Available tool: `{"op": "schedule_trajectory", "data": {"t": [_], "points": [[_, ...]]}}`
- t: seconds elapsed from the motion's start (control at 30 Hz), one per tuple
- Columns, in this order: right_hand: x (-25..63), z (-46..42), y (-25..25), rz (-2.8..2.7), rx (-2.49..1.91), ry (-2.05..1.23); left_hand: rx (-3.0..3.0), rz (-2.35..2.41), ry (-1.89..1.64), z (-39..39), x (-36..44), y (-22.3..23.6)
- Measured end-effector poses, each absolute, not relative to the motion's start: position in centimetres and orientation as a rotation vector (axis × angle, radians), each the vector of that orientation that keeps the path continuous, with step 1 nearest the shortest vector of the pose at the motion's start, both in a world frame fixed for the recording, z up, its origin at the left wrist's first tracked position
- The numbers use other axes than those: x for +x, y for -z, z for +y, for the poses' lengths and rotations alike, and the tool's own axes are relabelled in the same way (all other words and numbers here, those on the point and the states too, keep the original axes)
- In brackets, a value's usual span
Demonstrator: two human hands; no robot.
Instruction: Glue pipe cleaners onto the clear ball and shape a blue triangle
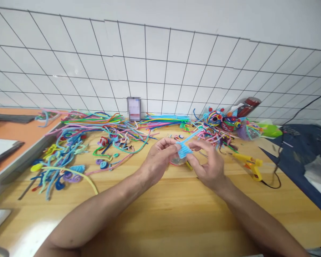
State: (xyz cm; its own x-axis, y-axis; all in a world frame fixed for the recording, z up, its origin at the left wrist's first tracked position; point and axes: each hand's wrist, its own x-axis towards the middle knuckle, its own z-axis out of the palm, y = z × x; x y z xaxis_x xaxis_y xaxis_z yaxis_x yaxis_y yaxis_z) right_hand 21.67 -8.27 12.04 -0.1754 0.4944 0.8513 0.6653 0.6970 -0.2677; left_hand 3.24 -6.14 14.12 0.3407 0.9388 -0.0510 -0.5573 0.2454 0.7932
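Observation:
Over the middle of the table, my left hand (160, 160) pinches a flat, ribbed piece of light-blue pipe cleaner (184, 150) between thumb and fingers. A straight light-blue strand sticks up from the piece toward the upper right. My right hand (210, 164) is at the piece's right corner, its thumb against the edge and its index finger curled just above. Below the piece is a clear round object with a red rim (178, 161), partly hidden by my hands.
Pipe cleaners (166, 121) lie along the wall, with coiled pieces (66, 171) at left. A phone (134, 109) leans on the tiles. Decorated balls (214, 117) and a dark red bottle (248, 106) stand back right. A yellow glue gun (250, 164) with a black cord lies at right.

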Motion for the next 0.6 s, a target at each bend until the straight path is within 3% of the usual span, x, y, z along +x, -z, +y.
{"op": "schedule_trajectory", "data": {"t": [0.6], "points": [[21.3,-7.9,-11.9,-1.956,-0.819,0.337,0.913,0.603,-1.198,-6.1,3.8,-12.7]]}}
